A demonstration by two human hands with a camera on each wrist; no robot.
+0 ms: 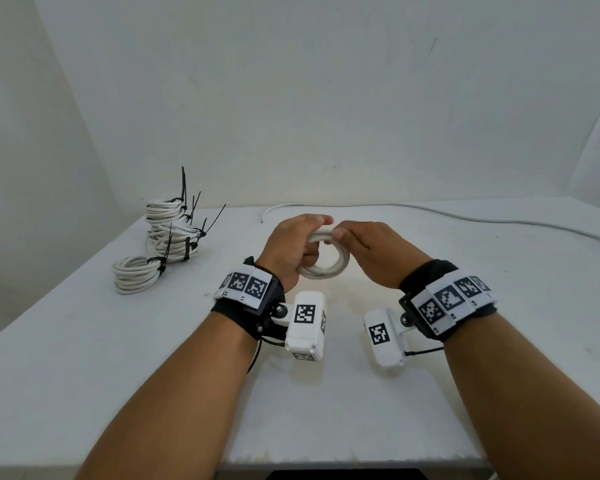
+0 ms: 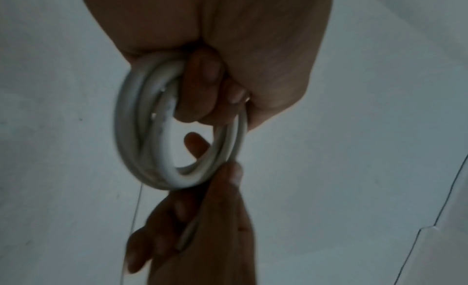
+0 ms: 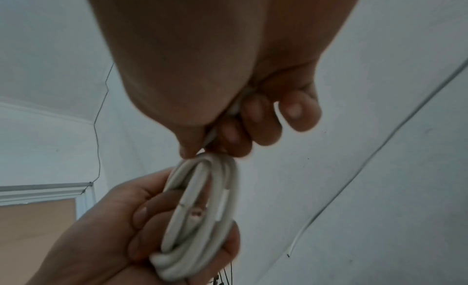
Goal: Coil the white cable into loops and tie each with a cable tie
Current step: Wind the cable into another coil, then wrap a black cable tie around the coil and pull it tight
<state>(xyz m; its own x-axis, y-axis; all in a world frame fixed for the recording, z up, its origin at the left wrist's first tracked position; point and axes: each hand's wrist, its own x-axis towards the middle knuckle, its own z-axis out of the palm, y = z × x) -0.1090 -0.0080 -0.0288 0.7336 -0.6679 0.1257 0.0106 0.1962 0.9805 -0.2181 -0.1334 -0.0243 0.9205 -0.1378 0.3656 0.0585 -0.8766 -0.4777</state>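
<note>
A small coil of white cable point(image 1: 326, 261) hangs above the middle of the table between both hands. My left hand point(image 1: 293, 245) grips one side of the coil point(image 2: 152, 141), its fingers point(image 2: 202, 89) curled through the loops. My right hand point(image 1: 368, 245) pinches a strand of the cable at the top of the coil point(image 3: 202, 199), its fingertips point(image 3: 228, 137) closed on that strand. No cable tie shows on this coil.
Several finished coils point(image 1: 172, 233) bound with black cable ties are stacked at the left rear of the white table point(image 1: 465, 358), one more coil point(image 1: 136, 273) in front of them. A loose white cable point(image 1: 430, 211) runs along the table's far edge to the right.
</note>
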